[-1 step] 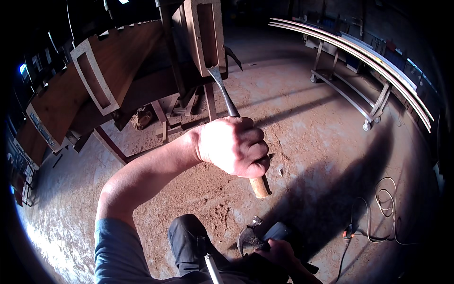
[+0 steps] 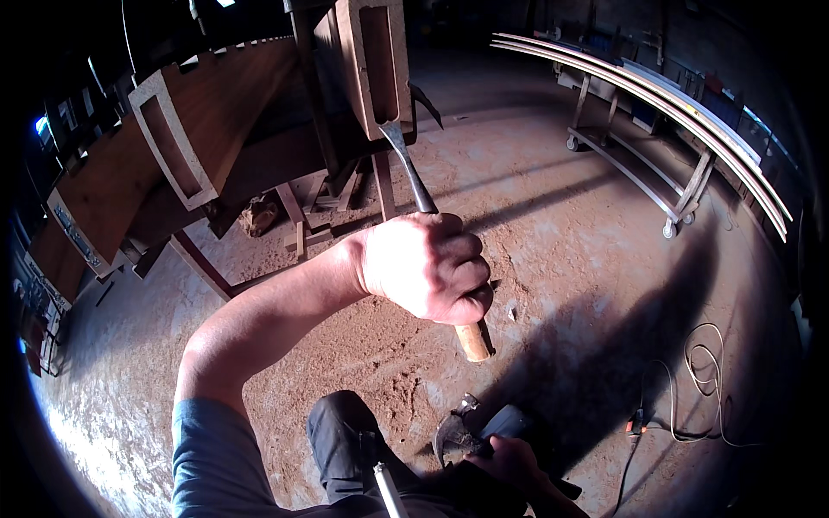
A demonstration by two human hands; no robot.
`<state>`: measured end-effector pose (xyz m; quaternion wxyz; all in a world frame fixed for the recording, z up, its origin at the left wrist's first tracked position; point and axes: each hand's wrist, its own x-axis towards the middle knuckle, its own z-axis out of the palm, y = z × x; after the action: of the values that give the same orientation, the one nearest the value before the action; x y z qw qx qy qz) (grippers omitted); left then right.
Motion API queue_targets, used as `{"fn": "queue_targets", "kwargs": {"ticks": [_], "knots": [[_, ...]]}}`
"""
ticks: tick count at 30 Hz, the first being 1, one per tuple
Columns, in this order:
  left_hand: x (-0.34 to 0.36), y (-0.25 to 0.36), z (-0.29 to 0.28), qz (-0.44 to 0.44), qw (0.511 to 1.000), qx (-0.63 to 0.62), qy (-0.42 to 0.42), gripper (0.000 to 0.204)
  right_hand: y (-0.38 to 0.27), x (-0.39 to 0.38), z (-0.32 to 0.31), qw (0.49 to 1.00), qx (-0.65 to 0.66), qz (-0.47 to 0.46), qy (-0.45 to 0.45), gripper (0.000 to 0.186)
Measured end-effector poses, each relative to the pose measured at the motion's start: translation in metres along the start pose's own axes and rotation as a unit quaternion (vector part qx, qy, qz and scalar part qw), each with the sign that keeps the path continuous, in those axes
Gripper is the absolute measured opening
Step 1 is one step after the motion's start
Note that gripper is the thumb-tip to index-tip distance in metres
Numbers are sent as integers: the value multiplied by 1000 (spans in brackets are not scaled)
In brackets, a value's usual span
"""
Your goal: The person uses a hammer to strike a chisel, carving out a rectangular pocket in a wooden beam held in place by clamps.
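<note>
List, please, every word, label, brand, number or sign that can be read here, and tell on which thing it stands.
No text can be read.
Chisel in the left hand: none readable.
Hammer in the right hand: none readable.
Bluish-marked beam end at left: too blurred to tell whether the marks are writing.
Orange connector: too small to tell.

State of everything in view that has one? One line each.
Left hand: closed around chisel
Chisel: tilted, tip at recess's lower end
Right hand: closed around hammer handle
Hammer: held low, clear of chisel
Nearest timber: end recessed
Timber to its left: end recessed
Trolley: loaded with long boards
Orange connector: lying on floor
Floor: strewn with wood debris
</note>
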<state>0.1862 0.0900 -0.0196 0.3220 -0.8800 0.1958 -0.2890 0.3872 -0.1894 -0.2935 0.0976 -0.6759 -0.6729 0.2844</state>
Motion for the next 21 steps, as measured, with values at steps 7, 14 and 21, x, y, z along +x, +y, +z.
{"fn": "queue_targets", "kwargs": {"ticks": [7,14,21], "knots": [[-4,1,-4,-5,1000,-15,-15,19,3,0,-7,998,17,-13,53,52],[-4,2,2,-6,1000,0,27,23,12,8,-31,974,39,-47,216,52],[-3,1,-8,-5,999,-31,7,22,9,9,-53,946,60,-72,312,46]]}}
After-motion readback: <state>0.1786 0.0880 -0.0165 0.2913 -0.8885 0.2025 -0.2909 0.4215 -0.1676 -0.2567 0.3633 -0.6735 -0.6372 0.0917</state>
